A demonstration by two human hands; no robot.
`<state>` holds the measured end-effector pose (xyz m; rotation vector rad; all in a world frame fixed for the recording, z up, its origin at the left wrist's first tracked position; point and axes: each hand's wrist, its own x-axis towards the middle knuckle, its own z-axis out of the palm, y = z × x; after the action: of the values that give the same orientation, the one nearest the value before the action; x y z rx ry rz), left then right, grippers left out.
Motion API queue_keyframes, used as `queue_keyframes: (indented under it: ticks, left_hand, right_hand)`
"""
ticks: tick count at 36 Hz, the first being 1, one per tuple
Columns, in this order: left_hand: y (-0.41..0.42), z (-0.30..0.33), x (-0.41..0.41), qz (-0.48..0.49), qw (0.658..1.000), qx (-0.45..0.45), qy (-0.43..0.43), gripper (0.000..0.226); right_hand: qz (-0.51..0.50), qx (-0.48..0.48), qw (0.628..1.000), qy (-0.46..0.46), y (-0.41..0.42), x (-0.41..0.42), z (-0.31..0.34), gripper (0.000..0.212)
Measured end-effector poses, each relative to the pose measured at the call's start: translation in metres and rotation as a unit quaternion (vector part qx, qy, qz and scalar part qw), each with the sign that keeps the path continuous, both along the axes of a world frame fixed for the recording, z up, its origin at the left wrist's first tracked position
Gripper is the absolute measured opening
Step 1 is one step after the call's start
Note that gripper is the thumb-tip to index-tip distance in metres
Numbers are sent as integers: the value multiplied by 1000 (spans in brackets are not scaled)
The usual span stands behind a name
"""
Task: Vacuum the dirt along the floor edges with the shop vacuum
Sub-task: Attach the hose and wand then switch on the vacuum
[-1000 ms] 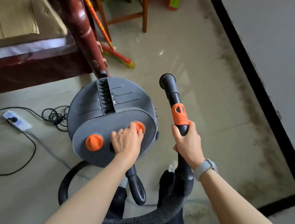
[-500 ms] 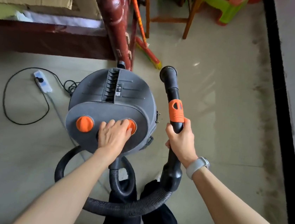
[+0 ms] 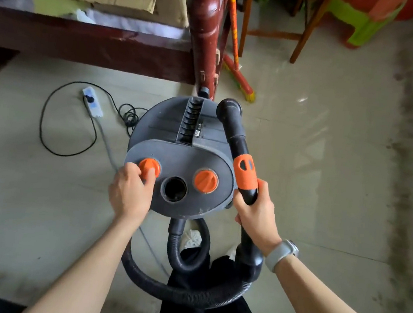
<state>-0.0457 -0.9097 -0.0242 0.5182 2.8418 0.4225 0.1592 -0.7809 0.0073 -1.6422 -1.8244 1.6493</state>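
Shop vacuum stands on the floor just ahead of the person, beside the bed post. Left hand pinches the left orange knob with curled fingers. Right hand is wrapped round the wand, whose long axis points forward, nozzle up and away. Dirt band runs along the right wall edge, well apart, on the right hand's side, so the wand must likely swing rightward and down.
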Motion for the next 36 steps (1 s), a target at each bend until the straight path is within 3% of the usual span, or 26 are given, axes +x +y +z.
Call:
queue_keyframes:
  ticks: [2,8,15,19,24,27,28,30,34,36]
  left_hand:
    - [-4,-1,-12,-3,999,-32,-18,32]
    - [1,-4,-19,-174,967,-186,7,34]
    - [-1,-6,-22,-228,949,-209,55,23]
    - [-6,-11,-28,-280,931,-199,121,19]
    - [-5,1,-8,-191,970,-130,78,34]
    - [-8,9,25,-236,968,-42,67,42]
    - [-11,11,38,-274,961,5,45,42]
    - [-13,20,68,-342,935,55,-83,42]
    - [-17,27,125,-373,836,-50,-399,53]
    - [-14,28,151,-366,781,-53,-503,58]
  right_hand:
    - [-9,-7,1000,1,-1,-4,0,17]
    - [-28,-15,1000,1,-7,-14,-2,18]
    - [-28,-10,999,-14,-12,-20,-4,18]
    - [-28,-10,999,-16,-12,-16,-4,17]
    - [-74,-10,997,-3,-9,-6,3,19]
    - [-109,-24,994,-7,-4,4,7,19]
    - [-122,-31,992,-7,-2,8,8,18]
    - [-153,-54,987,-1,3,18,10,17]
    - [-235,-97,967,29,17,44,16,18]
    - [-274,-105,955,45,27,59,20,17]
